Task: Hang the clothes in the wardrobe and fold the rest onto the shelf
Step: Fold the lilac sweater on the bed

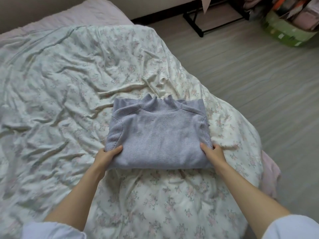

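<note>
The sweater (158,137), lavender knit with a ribbed mock collar, lies folded into a compact rectangle on the quilt (69,87). The collar faces away from the person; the folded lower edge faces toward them. The sleeves are tucked behind the body, with ribbed sleeve fabric showing along the left and right edges.

The left hand (107,156) grips the near left corner of the sweater: the thumb lies on top of the knit, the fingers are curled under the edge and hidden. The right hand (213,152) grips the near right corner in the same way, thumb on top, fingers out of sight beneath. Both forearms are bare, with pale sleeves pushed up near the elbows at the bottom of the view.

The quilt is white with a faded floral print, heavily creased, and covers most of the bed. A pink sheet (89,12) shows beyond it at the far end and again at the right edge of the bed.

To the right is a grey plank floor (250,80). The black base of a rack (207,23) stands on the floor near the wall. A green box (284,31) sits in the far right corner, holding blurred items that cannot be identified.
</note>
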